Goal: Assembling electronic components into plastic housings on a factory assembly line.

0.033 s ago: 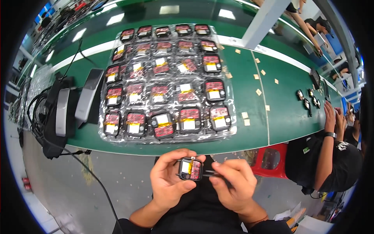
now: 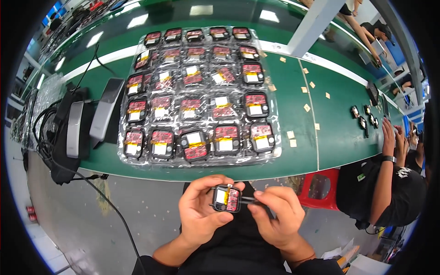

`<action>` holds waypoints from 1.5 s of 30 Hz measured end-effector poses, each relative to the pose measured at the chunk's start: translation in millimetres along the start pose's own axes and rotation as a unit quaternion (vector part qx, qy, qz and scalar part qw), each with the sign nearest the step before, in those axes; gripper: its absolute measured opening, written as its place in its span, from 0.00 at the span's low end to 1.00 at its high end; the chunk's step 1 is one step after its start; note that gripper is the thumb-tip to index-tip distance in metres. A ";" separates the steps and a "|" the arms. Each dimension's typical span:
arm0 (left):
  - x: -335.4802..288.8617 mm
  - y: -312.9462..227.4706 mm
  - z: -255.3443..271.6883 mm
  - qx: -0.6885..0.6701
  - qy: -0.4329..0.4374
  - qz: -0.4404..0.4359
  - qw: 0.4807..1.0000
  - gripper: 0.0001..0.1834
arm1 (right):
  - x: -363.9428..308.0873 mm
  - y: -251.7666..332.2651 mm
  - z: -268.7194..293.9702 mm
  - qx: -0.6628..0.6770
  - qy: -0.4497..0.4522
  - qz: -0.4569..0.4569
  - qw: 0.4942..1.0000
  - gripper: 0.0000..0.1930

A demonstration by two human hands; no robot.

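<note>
Above my lap, my left hand [image 2: 198, 211] holds a small black open watch case [image 2: 226, 199] between thumb and fingers. Its inside faces up: a white battery-like block on the left, yellow tape in the middle, a red circuit board on the right. My right hand [image 2: 280, 216] pinches thin metal tweezers [image 2: 248, 200], whose tips reach the right edge of the case. Whether they touch a part inside, I cannot tell. Beyond my hands, a clear plastic tray [image 2: 176, 164] lies on the green bench, with rows of similar open cases.
Two grey-and-black devices [image 2: 107, 110] and tangled black cables [image 2: 43, 137] are at the left. Small tan squares [image 2: 290, 134] dot the green bench [image 2: 298, 160]. A red stool [image 2: 330, 183] and a co-worker [image 2: 366, 188] are at the right, near several small dark parts.
The view has shifted very slightly. My right hand and the tweezers sit a touch higher, against the right edge of the case; my left hand keeps its hold.
</note>
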State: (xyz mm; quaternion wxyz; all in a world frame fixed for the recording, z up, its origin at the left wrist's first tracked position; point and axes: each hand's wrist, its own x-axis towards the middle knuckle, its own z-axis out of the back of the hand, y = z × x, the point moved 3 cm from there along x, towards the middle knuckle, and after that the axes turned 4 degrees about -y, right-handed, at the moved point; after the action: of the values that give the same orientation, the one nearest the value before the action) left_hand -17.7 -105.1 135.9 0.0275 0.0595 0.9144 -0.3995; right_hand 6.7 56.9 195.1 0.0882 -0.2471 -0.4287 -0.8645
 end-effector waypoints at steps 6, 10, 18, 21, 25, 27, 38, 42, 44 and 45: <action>-1.2 1.8 10.2 -0.032 0.084 -0.023 0.996 0.36 | -6.5 -4.7 -12.9 -0.064 -0.017 0.077 0.995 0.17; -2.2 3.7 11.5 -0.026 0.092 -0.025 0.995 0.36 | -7.6 -7.9 -17.1 -0.086 -0.036 0.087 0.992 0.17; -5.0 5.2 9.0 -0.035 0.090 -0.019 0.995 0.35 | -8.4 -9.8 -20.0 -0.080 -0.028 0.082 0.993 0.16; -5.8 2.7 7.4 0.017 0.008 0.013 1.000 0.38 | -6.7 -11.1 -19.1 -0.024 -0.019 0.030 0.999 0.14; -5.3 1.8 7.7 0.022 0.016 0.017 0.999 0.38 | -6.4 -14.6 -19.7 0.000 0.005 -0.010 1.000 0.13; -4.8 1.5 6.4 0.025 0.022 0.020 0.999 0.38 | -7.0 -14.7 -18.7 -0.014 0.000 -0.001 1.000 0.14; -8.5 -7.2 3.6 0.041 -0.030 0.047 0.998 0.39 | -11.8 -9.4 -27.4 -0.055 -0.028 0.047 0.997 0.14; -9.4 -3.4 7.5 0.045 -0.028 0.032 0.998 0.38 | -13.9 -9.2 -27.7 -0.073 -0.017 0.058 0.996 0.14; -10.3 -3.6 6.2 0.047 -0.032 0.021 0.998 0.37 | -12.9 -8.8 -26.5 -0.075 -0.012 0.060 0.995 0.14; -10.4 -2.1 10.3 0.047 -0.033 0.021 0.998 0.37 | -12.6 -8.5 -26.8 -0.078 -0.006 0.062 0.995 0.14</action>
State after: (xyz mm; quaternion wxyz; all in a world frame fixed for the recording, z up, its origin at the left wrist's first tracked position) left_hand -7.7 -115.0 131.5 0.0630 0.0663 0.8916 -0.4435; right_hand 5.1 40.4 169.2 0.1189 -0.2848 -0.3441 -0.8868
